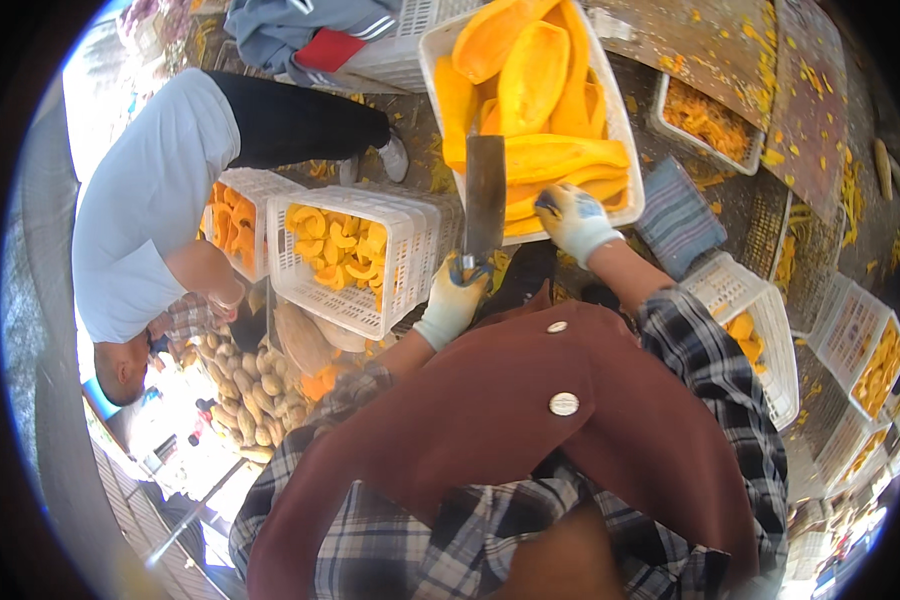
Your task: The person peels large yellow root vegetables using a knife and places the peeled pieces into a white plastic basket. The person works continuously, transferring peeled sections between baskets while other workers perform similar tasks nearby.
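Observation:
My left hand (454, 296), in a white knit glove with blue coating, holds a cleaver (484, 195) by its handle. The broad dark blade points away from me, beside and partly over a white plastic crate (634, 180) of peeled orange squash (534, 75). My right hand (576, 223), gloved alike, reaches over the crate's near rim. Its fingers curl against the peeled squash pieces (570, 159) lying crosswise at this end; whether they grip one is not clear. Longer pieces lie lengthwise at the far end. A brown apron covers my front.
At left, a person (157, 187) bends over near crates of cut squash (341, 244) and a heap of unpeeled squash (251, 382). Right are a striped cloth (679, 217), a tub of shavings (709, 120), boards (806, 97) and more crates (780, 360). Peel litters the floor.

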The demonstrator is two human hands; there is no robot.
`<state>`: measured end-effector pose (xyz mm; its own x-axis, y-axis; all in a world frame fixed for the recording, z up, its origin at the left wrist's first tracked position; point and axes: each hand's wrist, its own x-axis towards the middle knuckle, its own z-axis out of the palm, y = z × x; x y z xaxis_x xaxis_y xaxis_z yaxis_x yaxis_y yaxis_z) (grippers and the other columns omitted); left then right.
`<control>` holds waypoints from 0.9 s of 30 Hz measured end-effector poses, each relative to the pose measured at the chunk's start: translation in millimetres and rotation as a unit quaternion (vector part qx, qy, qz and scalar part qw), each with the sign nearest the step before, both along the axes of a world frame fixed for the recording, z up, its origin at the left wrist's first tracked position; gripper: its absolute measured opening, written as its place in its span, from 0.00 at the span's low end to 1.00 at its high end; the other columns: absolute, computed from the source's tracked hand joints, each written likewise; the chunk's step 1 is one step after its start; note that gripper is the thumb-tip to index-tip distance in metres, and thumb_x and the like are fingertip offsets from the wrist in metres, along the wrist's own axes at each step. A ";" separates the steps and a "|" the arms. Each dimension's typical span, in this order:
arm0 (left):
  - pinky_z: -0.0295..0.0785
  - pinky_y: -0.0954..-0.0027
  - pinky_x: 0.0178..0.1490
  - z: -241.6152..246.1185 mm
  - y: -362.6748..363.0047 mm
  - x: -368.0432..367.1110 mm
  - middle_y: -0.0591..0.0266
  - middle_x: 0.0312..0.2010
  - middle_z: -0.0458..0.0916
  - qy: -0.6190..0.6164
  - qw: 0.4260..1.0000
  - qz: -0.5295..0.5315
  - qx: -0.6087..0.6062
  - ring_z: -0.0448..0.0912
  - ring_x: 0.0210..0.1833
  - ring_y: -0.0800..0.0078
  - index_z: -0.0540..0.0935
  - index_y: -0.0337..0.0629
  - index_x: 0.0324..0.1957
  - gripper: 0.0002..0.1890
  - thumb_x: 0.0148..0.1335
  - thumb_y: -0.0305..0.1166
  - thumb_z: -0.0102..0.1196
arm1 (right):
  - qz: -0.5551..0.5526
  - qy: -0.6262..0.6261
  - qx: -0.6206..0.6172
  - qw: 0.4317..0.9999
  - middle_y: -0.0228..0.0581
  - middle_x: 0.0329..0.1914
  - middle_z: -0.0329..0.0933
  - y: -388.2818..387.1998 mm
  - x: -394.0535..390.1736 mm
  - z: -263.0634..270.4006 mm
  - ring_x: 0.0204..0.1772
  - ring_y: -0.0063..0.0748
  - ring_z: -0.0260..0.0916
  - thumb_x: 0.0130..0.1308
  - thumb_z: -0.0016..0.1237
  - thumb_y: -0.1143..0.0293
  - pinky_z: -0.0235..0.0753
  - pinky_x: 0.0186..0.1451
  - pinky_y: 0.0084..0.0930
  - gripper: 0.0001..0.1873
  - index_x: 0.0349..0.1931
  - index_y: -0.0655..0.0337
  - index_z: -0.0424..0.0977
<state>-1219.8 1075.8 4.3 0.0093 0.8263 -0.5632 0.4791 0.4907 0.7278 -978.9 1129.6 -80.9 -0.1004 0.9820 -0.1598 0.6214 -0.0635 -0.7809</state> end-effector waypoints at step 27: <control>0.77 0.56 0.45 18.2 -84.4 -88.3 0.42 0.41 0.84 0.033 0.999 -0.012 0.017 0.84 0.43 0.50 0.75 0.34 0.52 0.28 0.58 0.44 0.66 | 0.251 -0.336 0.097 0.903 0.50 0.53 0.80 95.6 33.4 146.3 0.56 0.56 0.76 0.62 0.45 0.76 0.77 0.56 0.48 0.22 0.58 0.51 0.73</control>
